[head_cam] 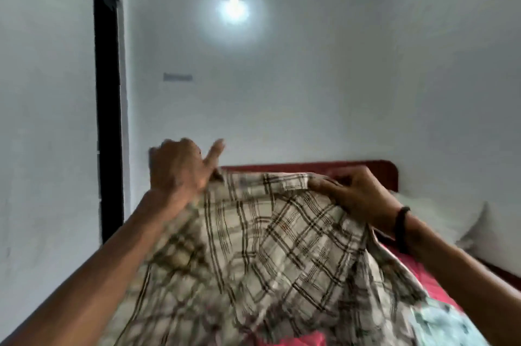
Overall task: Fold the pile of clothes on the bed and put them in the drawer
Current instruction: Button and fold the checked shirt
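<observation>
Two hands, head view: both hold one checked shirt (270, 233) up over the bed (408, 258), its hem trailing toward the near edge.
Risk: the cloth is blurred, so likely swinging; I judge a loose corner could slip and spoil the fold.
Left hand (180, 168): raised, pinching the shirt's top left edge, one finger sticking out.
Right hand (358, 193): lower, fingers curled, pinching the collar edge.
Also on the bed: white pillow (439, 216) near the head end; pale patterned garment (445, 326) at the near right edge.
</observation>
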Motion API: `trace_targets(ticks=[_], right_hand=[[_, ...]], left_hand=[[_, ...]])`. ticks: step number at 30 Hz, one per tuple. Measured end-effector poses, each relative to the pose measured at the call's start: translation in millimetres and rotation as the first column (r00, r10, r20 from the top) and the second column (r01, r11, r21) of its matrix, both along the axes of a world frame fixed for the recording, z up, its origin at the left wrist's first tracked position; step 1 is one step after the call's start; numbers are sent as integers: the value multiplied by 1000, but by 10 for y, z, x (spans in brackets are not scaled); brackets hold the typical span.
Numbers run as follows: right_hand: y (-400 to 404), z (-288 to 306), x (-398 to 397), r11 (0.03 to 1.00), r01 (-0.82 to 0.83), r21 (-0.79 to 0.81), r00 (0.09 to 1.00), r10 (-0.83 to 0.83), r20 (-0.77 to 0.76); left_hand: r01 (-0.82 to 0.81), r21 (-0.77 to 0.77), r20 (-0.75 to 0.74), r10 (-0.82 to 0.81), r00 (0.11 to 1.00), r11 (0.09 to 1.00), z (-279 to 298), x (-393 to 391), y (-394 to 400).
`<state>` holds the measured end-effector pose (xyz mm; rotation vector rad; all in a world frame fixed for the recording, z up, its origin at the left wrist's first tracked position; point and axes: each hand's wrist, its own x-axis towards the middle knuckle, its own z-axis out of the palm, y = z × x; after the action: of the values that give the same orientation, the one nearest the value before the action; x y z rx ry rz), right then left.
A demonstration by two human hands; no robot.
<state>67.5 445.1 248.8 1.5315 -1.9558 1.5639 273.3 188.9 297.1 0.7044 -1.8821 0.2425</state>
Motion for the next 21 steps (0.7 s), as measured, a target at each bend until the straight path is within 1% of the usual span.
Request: trace_targets(ticks=[1,2,3,4,5,6,7,8,9,10,11,12,13,14,15,16,17,18,19,20,21], right_hand=[[44,237,15,999,8,45,997,-5,-73],[57,417,46,996,18,91,989,-5,-148],[64,569,57,992,22,127,981,3,-195],[85,698,66,987,34,156,973,3,-231],[92,778,78,982,55,181,966,-7,-258],[128,860,77,974,98,205,958,-36,-286],[168,909,62,967,121,224,954,-50,-296],[225,950,27,961,123,246,957,-50,-286],[297,986,-5,955,109,275,964,-34,-263],[365,990,-39,942,104,318,968,-23,-249],[412,980,-99,919,144,367,960,-40,-277],[436,946,-154,885,255,389,924,-105,-367],[432,893,-196,837,407,367,861,-216,-461],[398,838,-187,803,501,323,816,-314,-486],[353,769,-125,836,453,310,867,-331,-373],[265,725,-6,915,259,309,964,-223,-146],[191,711,146,951,27,309,992,-63,107],[110,725,276,937,-133,322,969,56,240],[21,763,385,914,-196,354,961,108,253],[-51,804,467,906,-205,370,965,125,228],[-130,852,495,924,-161,347,975,95,201]], left_hand=[[211,8,-43,-210,977,978,29,-45,142],[494,105,-58,-491,869,863,15,-94,308],[712,269,-88,-720,689,648,-7,-157,482],[769,424,-63,-832,551,478,-21,-236,634],[754,503,29,-881,473,421,-58,-304,722],[727,523,132,-885,446,445,-91,-368,792],[704,522,205,-873,443,481,-140,-424,814],[686,540,218,-868,446,488,-152,-452,817],[680,592,161,-890,427,433,-136,-470,801],[672,648,72,-907,414,358,-112,-454,766],[662,702,-45,-912,408,262,-75,-449,730],[658,741,-203,-890,408,133,-45,-438,695],[667,744,-390,-834,390,-36,-19,-452,685],[691,695,-569,-739,359,-199,4,-489,693],[714,624,-699,-636,329,-317,16,-529,736],[732,572,-766,-561,315,-370,30,-571,759],[742,551,-789,-530,312,-383,30,-622,793],[749,544,-791,-528,308,-378,25,-672,813],[760,535,-791,-536,296,-370,34,-709,826],[769,532,-779,-559,283,-353,73,-723,847],[779,525,-764,-592,255,-342,119,-727,857]])
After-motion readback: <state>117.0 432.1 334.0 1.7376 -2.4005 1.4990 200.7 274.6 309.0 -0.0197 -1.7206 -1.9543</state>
